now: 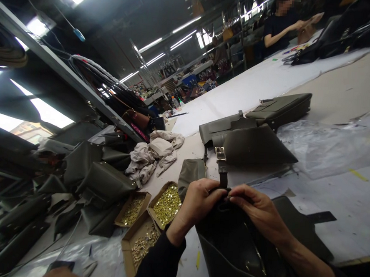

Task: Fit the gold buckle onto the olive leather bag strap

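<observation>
A dark olive leather bag (234, 250) lies in front of me on the table. My left hand (196, 202) and my right hand (259, 208) are both pinched closed on its top edge, where a dark strap (223, 176) with a brass buckle (220, 154) comes down between my fingers. The strap runs up to a second olive bag (253, 145) lying flat beyond my hands.
Three cardboard boxes of brass hardware (166, 204) sit left of my hands. Olive bag pieces (103, 183) pile up at the left under a metal shelf (66, 75). Beige cloth (155, 153), clear plastic sheet (325, 147), another olive bag (281, 109). A person (281, 27) works at the far end.
</observation>
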Demonstrator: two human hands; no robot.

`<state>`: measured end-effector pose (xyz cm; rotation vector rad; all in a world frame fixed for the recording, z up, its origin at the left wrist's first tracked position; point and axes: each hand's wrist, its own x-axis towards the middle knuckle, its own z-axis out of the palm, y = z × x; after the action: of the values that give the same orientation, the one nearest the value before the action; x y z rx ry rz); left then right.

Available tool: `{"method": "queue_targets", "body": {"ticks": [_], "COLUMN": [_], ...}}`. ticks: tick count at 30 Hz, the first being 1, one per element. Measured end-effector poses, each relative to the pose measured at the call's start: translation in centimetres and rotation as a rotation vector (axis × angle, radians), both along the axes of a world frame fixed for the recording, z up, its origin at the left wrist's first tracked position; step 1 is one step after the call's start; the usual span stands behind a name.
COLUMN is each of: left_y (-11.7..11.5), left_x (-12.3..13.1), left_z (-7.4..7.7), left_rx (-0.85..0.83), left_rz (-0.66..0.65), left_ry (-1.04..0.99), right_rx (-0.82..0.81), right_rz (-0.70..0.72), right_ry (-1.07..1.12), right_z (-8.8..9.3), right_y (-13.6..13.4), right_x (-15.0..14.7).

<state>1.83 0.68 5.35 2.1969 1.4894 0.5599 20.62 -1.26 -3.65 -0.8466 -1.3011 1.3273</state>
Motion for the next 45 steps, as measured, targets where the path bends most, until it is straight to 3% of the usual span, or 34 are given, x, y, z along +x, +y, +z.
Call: {"method": "queue_targets", "body": {"ticks": [4, 10, 17, 24, 45], "left_y": [-0.3, -0.3, -0.5, -0.6, -1.7], "left_x": [-0.3, -1.8, -2.1, -1.5, -1.5], "left_z": [-0.4, -0.9, -2.5, -4.1, -4.1], "left_rx": [-0.136, -0.327, -0.272, -0.251, -0.138], "left_rz": [0.111, 0.166, 0.276, 0.310, 0.272], "left_ry": [-0.077, -0.265, -0.419, -0.520, -0.476], "right_rx": [-0.002, 0.079, 0.214, 0.285, 0.414], "right_rz": [0.052, 0.105, 0.055, -0.001, -0.075], "right_ry": [0.014, -0.100, -0.234, -0.311, -0.488], "right_z": [0.1, 1.0, 1.2, 0.3, 0.6], "right_y": [0.0, -0.1, -0.1, 0.1, -0.3], "right_x": [0.1, -0.6, -1.1, -1.1, -1.9]}}
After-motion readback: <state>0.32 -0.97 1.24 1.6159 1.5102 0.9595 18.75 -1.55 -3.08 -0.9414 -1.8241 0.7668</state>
